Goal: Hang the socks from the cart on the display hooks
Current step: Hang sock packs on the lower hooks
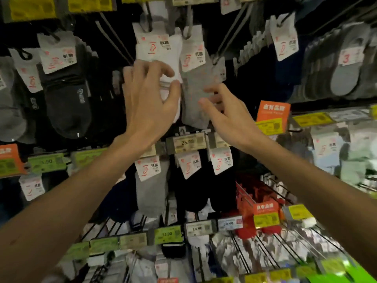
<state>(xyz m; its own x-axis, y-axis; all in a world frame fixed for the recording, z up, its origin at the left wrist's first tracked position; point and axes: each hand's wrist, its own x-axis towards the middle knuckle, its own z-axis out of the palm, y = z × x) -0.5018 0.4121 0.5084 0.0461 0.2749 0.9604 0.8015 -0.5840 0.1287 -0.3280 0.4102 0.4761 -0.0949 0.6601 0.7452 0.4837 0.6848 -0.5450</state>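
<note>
Both hands are raised to the sock wall, side by side and near each other. The left hand (146, 103) has its back to the camera with the fingers spread and curved like a loose claw. Its thumb tip sits against a white sock pack (157, 52) hanging just beyond it, and nothing is clasped. The right hand (228, 117) reaches up beside it, with thumb and fingertips (212, 90) at the right edge of a grey sock pack (193, 78). Whether they pinch the pack or only touch it cannot be told. Both packs hang from display hooks (188, 27) above the hands, touching one another. Just under the wrists sits a price tag (186, 142), with black socks (195, 190) hanging below it. Dark socks (65, 103) hang left of the left hand, and an orange label (272, 113) stands right of the right hand.
</note>
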